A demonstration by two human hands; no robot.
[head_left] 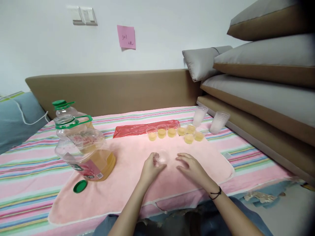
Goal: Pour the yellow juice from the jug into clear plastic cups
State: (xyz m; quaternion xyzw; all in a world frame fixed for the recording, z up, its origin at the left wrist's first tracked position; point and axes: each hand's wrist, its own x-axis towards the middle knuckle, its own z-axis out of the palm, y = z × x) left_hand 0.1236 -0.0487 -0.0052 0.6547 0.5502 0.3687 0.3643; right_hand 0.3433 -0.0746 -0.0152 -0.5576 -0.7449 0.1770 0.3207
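Note:
My left hand (151, 167) is closed around the left side of a small clear plastic cup (162, 156), which looks empty on the pink cloth (128, 177). To the cup's right, my right hand (186, 164) has its thumb and fingers curved and apart, with nothing between them. Beyond my hands stand several small clear cups (161, 132) partly filled with yellow liquid. At the left is a big uncapped plastic bottle (85, 154) with a green handle and amber liquid low inside. Its likely green cap (80, 186) lies on the cloth in front.
Behind the big bottle stands another bottle with a green cap (59, 103) on. Two stacks of clear cups (219, 123) lean at the back right. A red plastic bag (137, 128) lies behind the filled cups. Stacked cushions (261, 85) line the right side.

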